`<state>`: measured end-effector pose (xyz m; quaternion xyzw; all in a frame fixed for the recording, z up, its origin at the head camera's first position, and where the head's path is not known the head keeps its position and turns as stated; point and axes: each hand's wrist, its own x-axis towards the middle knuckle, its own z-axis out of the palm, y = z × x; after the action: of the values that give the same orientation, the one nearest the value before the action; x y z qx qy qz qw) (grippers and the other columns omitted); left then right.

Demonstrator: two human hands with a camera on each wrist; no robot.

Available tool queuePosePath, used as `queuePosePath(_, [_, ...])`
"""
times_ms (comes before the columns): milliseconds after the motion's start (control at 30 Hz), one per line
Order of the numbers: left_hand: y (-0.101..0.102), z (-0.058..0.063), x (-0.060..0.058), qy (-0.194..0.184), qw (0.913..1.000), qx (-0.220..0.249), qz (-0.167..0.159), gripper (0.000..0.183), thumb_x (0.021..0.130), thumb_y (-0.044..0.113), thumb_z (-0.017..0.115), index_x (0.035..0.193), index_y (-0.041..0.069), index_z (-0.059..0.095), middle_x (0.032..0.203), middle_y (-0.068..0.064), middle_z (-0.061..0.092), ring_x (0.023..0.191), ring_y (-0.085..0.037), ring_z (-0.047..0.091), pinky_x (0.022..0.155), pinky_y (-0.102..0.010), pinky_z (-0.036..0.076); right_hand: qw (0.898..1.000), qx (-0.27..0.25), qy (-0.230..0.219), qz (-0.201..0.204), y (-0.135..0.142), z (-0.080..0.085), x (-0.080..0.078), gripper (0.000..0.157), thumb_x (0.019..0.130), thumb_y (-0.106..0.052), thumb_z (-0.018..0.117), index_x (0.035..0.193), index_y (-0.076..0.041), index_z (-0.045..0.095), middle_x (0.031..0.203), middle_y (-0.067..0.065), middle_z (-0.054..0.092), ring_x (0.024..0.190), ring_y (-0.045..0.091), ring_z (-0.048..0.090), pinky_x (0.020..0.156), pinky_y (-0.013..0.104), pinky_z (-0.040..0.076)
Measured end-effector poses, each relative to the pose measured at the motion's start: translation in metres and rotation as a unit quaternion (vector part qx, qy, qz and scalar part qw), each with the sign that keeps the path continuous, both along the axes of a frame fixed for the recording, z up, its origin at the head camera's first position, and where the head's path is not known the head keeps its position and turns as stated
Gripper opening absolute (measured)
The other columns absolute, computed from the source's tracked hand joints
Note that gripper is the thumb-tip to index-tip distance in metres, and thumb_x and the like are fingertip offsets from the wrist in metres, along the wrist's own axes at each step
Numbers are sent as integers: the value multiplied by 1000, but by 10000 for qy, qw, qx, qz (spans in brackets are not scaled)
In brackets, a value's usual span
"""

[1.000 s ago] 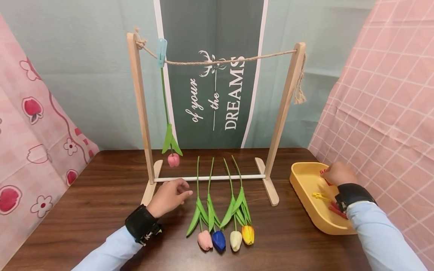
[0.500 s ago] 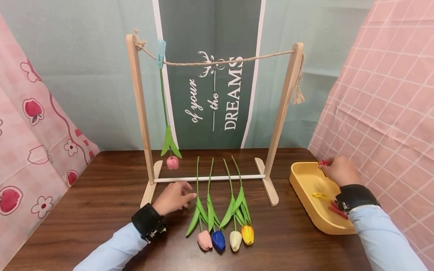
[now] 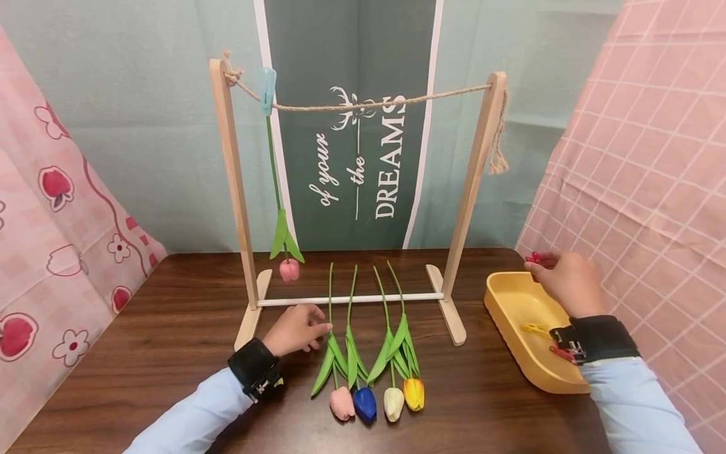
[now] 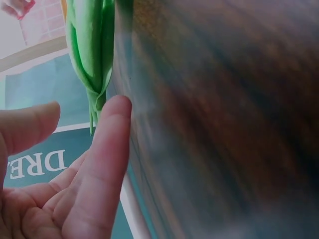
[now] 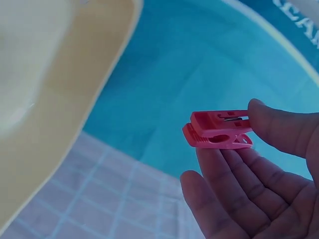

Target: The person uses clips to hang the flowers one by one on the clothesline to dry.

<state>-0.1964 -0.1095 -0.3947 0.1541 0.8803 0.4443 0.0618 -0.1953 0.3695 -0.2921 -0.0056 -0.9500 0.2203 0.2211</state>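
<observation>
In the right wrist view, a red clothespin (image 5: 214, 130) is pinched between the thumb and fingers of my right hand (image 3: 570, 284), above the far end of the yellow tray (image 3: 499, 315). My left hand (image 3: 295, 329) hovers low over the table by the stem of the left pink tulip (image 3: 342, 403). Its thumb and forefinger stand apart beside the green leaves (image 4: 92, 45) in the left wrist view. To the right lie a blue tulip (image 3: 365, 405), a white tulip (image 3: 394, 403) and a yellow tulip (image 3: 414, 394), heads toward me.
A wooden stand (image 3: 473, 189) carries a rope (image 3: 340, 108) between its posts. From the rope a blue clothespin (image 3: 268, 91) holds another pink tulip (image 3: 289, 270) head down. A yellow clip (image 3: 535, 328) and red clips (image 3: 563, 353) lie in the tray.
My right hand has lifted the red clothespin up out of the tray and shifted slightly left with it. My left hand has edged right, toward the nearest tulip stem.
</observation>
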Motion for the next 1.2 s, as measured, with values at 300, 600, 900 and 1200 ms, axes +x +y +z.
queuePosePath(300, [8, -3, -5, -232, 9994, 198, 178, 26, 91, 15, 69, 103, -6, 61, 71, -9, 63, 53, -22, 65, 46, -34, 54, 9995, -185, 159, 218, -38, 17, 11, 36, 92, -25, 69, 107, 7, 67, 93, 24, 68, 77, 35, 66, 64, 39, 53])
queuePosePath(600, [9, -7, -9, -471, 9987, 160, 124, 32, 91, 15, 69, 108, -10, 59, 71, -9, 64, 53, -21, 65, 46, -34, 54, 9963, -228, 600, 564, -66, 24, 20, 33, 89, -22, 73, 106, 7, 68, 91, 22, 69, 79, 35, 66, 64, 36, 52])
queuePosePath(900, [12, -2, -11, -599, 9981, -73, -115, 36, 90, 12, 70, 111, -14, 56, 70, -10, 64, 52, -22, 65, 46, -34, 54, 9914, -196, 948, 878, -89, 20, 23, 27, 86, -17, 76, 102, 3, 70, 87, 15, 70, 75, 30, 67, 66, 40, 53])
queuePosePath(1200, [15, -1, -9, -746, 9970, -93, -207, 30, 89, 7, 69, 107, -13, 55, 65, -12, 64, 51, -23, 64, 46, -33, 54, 9848, -392, 1154, 1238, -115, 10, 20, 25, 82, -14, 80, 100, 1, 72, 84, 12, 71, 72, 25, 68, 65, 34, 54])
